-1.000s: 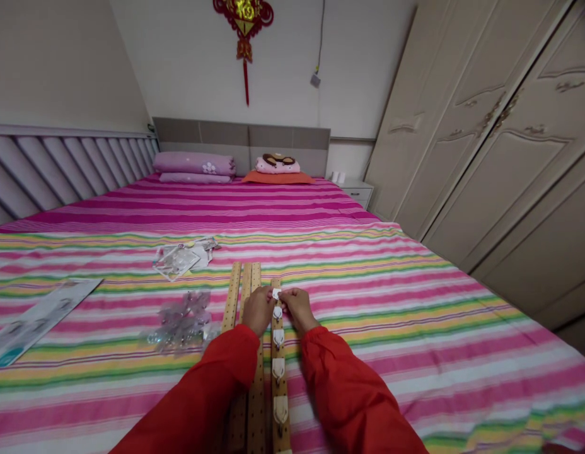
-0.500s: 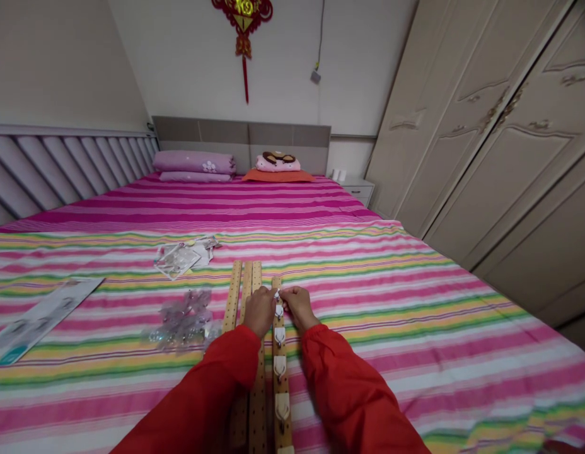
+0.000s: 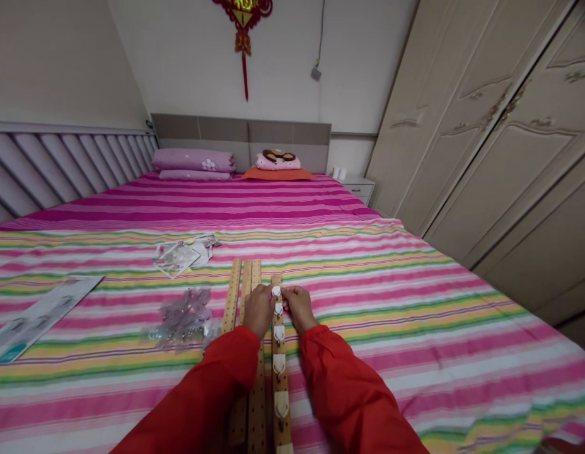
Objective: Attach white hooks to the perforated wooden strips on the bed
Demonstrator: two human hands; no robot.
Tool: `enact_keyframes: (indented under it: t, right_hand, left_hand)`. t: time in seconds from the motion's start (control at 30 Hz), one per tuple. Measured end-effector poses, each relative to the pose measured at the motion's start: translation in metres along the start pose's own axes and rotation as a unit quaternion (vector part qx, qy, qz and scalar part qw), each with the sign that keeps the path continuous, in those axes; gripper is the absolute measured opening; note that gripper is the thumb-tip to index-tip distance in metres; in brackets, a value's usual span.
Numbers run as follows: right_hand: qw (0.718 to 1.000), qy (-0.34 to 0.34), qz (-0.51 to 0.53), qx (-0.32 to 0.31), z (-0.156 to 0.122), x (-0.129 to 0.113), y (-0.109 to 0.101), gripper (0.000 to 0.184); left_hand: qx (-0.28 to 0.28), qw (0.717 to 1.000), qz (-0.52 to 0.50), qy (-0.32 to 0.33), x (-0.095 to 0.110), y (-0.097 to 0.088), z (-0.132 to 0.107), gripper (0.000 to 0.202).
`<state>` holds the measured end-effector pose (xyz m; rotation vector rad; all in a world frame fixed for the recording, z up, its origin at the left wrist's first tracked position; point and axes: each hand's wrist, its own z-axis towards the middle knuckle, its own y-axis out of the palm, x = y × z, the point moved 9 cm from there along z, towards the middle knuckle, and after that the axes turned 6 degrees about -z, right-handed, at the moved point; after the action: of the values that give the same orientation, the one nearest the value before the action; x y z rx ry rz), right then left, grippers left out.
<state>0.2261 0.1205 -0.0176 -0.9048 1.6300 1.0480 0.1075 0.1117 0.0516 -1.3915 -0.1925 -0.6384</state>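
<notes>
Close work on the striped bed (image 3: 368,302)

The wooden strip (image 3: 279,345) lies lengthwise just beside perforated wooden strips (image 3: 257,403). My left grip (image 3: 259,310) and right grip (image 3: 299,308) curl at its topmost white hook (image 3: 276,291); whether either pinches it, I cannot tell.

a cream wardrobe (image 3: 467,145) stands beside the striped bed (image 3: 292,208).

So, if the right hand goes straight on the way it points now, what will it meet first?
Probably the top white hook on the wooden strip. The fingertips of the right hand are right beside it, perhaps already touching, but depth is hard to judge from this view.
</notes>
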Motion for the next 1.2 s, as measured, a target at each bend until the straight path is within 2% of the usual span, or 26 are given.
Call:
enact_keyframes:
  t: [0.33,0.53,0.73,0.87,1.2]
  right_hand:
    - [1.000,-0.004,-0.010,-0.004,0.001,0.002,0.000,0.018]
    - [1.000,-0.007,-0.022,-0.001,0.001,0.003,0.000,0.018]
    - [0.999,-0.014,-0.035,0.005,0.000,0.004,-0.002,0.015]
    - [0.999,-0.019,-0.048,0.012,0.003,0.008,-0.003,0.013]
    - [0.998,-0.025,-0.061,0.016,0.005,0.012,-0.003,0.019]
  left_hand:
    - [-0.022,1.000,0.013,0.004,-0.001,0.006,0.001,0.028]
    - [-0.047,0.997,0.062,0.010,0.002,0.009,-0.001,0.031]
    - [-0.089,0.986,0.129,0.056,0.015,0.008,-0.005,0.038]
    - [-0.101,0.982,0.145,0.065,0.022,0.006,-0.005,0.035]
    - [-0.095,0.987,0.115,0.063,0.008,0.012,-0.006,0.039]
